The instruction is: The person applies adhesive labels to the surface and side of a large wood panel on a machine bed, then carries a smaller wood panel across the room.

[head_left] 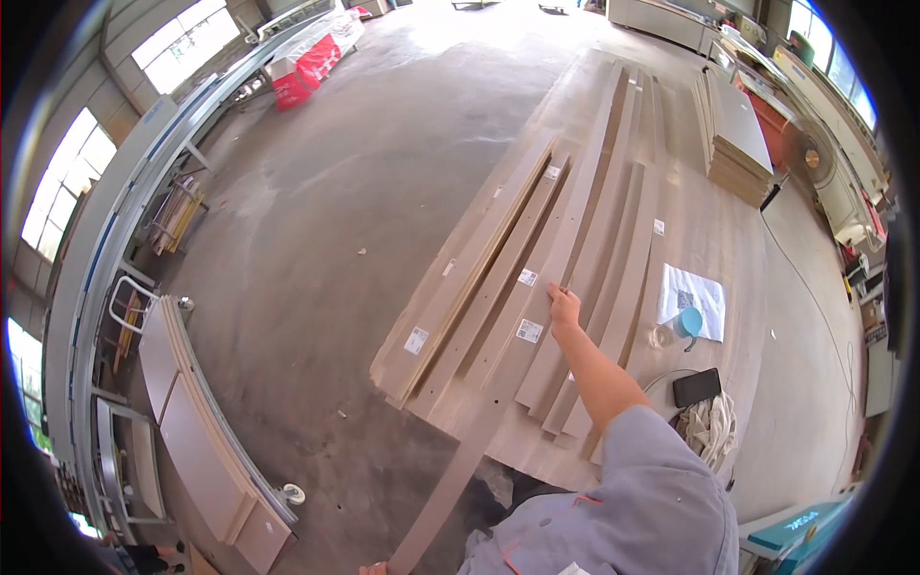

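Observation:
A long, narrow brown board strip (443, 494) slants from the bottom edge of the view up over the worktable. My left hand (375, 568), mostly cut off by the lower edge, grips the near end of this strip. Farther up, my right hand (565, 305) is closed at its right edge, arm stretched forward. White labels (529, 331) lie along the strips near that hand. More long strips (628, 278) rest side by side to the right, and a stack of wider boards (470, 268) lies on the left.
Right of the strips are a white cloth or bag (707, 302), a clear cup with a blue lid (687, 323), a black phone (697, 387) and a crumpled cloth (707, 426). A panel stack (738, 134) and a fan (811, 156) stand far right. A loaded cart (206, 450) is left.

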Motion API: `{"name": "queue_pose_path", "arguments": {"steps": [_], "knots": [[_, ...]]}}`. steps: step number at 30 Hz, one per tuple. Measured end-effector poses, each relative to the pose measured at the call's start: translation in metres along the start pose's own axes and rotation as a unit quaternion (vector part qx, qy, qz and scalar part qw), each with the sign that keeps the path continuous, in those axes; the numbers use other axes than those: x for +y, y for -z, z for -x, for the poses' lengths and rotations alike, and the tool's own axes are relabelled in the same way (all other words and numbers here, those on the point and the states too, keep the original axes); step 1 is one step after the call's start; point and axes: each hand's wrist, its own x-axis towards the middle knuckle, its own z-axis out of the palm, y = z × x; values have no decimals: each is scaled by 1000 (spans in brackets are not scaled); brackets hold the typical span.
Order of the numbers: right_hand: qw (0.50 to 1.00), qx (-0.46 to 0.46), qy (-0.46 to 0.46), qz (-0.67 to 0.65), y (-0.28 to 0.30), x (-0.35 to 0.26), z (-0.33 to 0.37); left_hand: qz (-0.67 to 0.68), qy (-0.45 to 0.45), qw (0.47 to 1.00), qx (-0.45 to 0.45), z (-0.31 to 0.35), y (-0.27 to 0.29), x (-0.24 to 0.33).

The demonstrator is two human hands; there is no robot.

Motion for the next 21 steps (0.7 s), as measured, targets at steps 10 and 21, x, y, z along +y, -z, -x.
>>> {"name": "queue_pose_path", "arguments": {"steps": [10, 21], "knots": [[948, -37, 54, 312, 17, -10, -24, 57, -59, 996, -22, -143, -128, -31], [895, 3, -109, 433, 172, 64, 217, 110, -108, 986, -66, -349, -176, 89]]}}
